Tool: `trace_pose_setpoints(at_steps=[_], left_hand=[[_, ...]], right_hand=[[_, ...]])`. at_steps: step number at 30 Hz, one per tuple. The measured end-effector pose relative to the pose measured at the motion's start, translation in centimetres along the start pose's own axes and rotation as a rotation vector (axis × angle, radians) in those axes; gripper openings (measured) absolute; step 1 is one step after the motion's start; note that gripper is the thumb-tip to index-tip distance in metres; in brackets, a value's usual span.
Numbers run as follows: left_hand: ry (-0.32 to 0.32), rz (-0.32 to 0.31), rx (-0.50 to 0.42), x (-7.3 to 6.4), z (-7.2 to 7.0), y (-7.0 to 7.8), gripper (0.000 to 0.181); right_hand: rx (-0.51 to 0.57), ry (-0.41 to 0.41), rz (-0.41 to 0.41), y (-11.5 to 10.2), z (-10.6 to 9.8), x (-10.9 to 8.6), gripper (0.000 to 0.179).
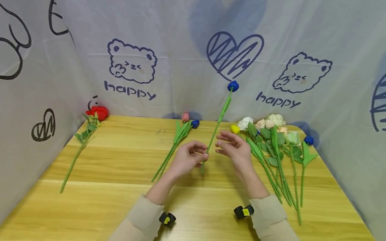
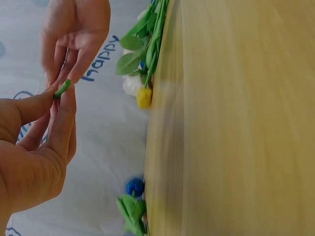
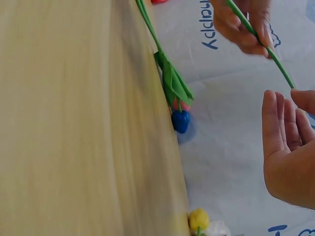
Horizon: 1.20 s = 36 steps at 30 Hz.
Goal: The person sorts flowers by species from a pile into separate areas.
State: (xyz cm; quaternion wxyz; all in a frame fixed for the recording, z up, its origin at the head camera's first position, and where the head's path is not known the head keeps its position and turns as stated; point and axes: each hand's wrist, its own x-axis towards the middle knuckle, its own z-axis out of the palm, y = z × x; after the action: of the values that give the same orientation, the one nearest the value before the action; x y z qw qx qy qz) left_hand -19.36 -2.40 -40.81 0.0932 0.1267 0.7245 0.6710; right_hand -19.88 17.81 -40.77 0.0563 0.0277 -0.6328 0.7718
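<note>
My left hand (image 1: 188, 157) pinches the lower green stem of a blue artificial tulip (image 1: 233, 86) between thumb and fingers. The flower is held up off the table, its stem leaning to the right and its head in front of the back cloth. In the left wrist view the cut stem end (image 2: 65, 86) pokes out past the left fingertips. My right hand (image 1: 236, 150) is just right of the stem, fingers extended and loosely bent around no object. In the right wrist view its thumb lies close by the stem (image 3: 281, 69).
A pink tulip (image 1: 185, 117) and a blue tulip (image 1: 195, 124) lie left of centre on the wooden table (image 1: 99, 214). A red rose (image 1: 99, 113) lies far left. Yellow tulip (image 1: 235, 129), white rose (image 1: 245, 123) and several other flowers spread at right. Cloth walls surround the table.
</note>
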Motion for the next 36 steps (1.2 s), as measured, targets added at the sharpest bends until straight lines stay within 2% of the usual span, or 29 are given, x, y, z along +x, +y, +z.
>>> trace_pose_setpoints(at_steps=[6,10,15,20,28,31,36], left_hand=[[0.055,-0.014,0.045,-0.4,-2.5,-0.3,0.022],[0.086,-0.028,0.074,-0.7,-4.3,-0.5,0.022],[0.11,-0.039,0.127,-1.2,-6.8,-0.9,0.023],[0.131,-0.066,0.181,-1.9,-9.3,-1.3,0.027],[0.139,-0.096,0.269,-2.4,-11.6,-1.9,0.023],[0.132,-0.11,0.305,-2.6,-12.4,-2.2,0.023],[0.12,-0.144,0.336,-3.0,-13.4,-2.6,0.021]], right_hand=[[-0.024,0.016,0.013,0.1,-1.3,-0.6,0.04],[-0.04,0.044,0.045,0.1,-3.4,-1.2,0.041],[-0.12,0.085,0.071,-0.3,-6.6,-1.7,0.037],[-0.217,0.091,0.065,-1.2,-10.0,-2.0,0.036],[-0.343,0.108,0.076,-2.6,-16.8,-2.6,0.033],[-0.455,0.097,0.091,-2.8,-18.8,-2.9,0.037],[-0.741,0.059,0.142,-2.8,-20.5,-3.3,0.053]])
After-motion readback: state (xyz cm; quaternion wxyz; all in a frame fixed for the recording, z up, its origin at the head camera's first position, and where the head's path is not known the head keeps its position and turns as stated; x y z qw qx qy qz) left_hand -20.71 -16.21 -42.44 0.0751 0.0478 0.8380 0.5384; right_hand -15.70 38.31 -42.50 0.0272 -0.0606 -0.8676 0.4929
